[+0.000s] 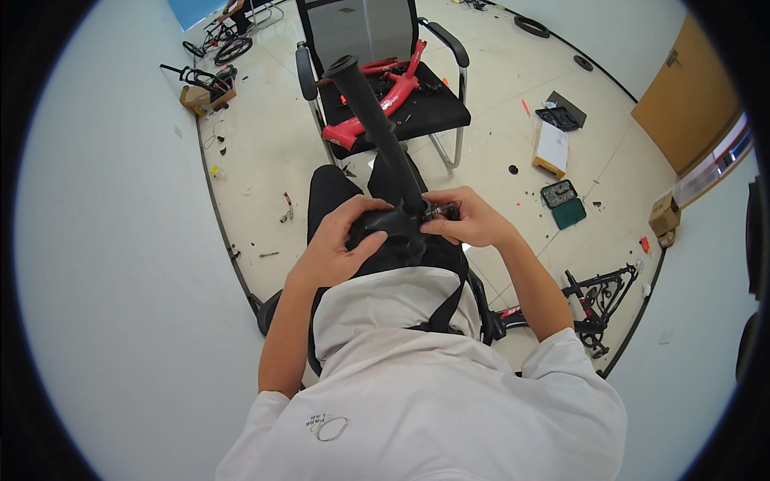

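Note:
A black bicycle frame part (375,120) lies across my lap, its long tube slanting up and away toward the chair. My left hand (335,239) is closed around the wide lower end of this part, thumb on the near side and fingers on the far side. Beside the tube's base, my right hand (472,220) pinches a small dark fitting with a shiny metal bit (435,211). The fitting sits against the right side of the base; whether it is attached there I cannot tell. My fingers cover part of it.
Facing me, an office chair (445,115) bears a red bicycle frame part (393,100). On the right floor are a green case (568,212) of small parts, a white-topped box (552,146) and a black bicycle frame (597,293). Loose parts and a carton (195,99) lie left.

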Motion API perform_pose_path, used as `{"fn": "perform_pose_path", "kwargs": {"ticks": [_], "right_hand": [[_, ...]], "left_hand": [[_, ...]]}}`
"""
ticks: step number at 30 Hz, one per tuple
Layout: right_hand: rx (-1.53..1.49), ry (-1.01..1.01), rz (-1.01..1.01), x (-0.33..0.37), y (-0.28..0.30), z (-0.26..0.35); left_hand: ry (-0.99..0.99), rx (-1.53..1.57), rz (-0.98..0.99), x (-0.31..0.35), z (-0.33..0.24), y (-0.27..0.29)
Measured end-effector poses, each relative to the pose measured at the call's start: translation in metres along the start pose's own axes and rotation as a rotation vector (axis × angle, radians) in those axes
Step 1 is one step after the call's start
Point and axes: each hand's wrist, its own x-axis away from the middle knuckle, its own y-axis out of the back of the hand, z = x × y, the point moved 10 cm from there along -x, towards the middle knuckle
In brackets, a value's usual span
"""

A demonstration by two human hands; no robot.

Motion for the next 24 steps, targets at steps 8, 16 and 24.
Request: {"fn": "perform_pose_path", "kwargs": {"ticks": [8, 16, 24], "right_hand": [[0.046, -0.003, 0.028, -0.002, -0.002, -0.001], [0.24, 0.116, 0.031, 0.004, -0.012, 0.01], [0.373, 0.063, 0.107, -0.003, -0.023, 0.016]], "left_hand": [[0.171, 0.358, -0.04, 0.006, 0.029, 0.005], [0.069, 0.123, 0.008, 0.003, 0.02, -0.002], [0.028, 0.431, -0.057, -0.01, 0.022, 0.015]]}}
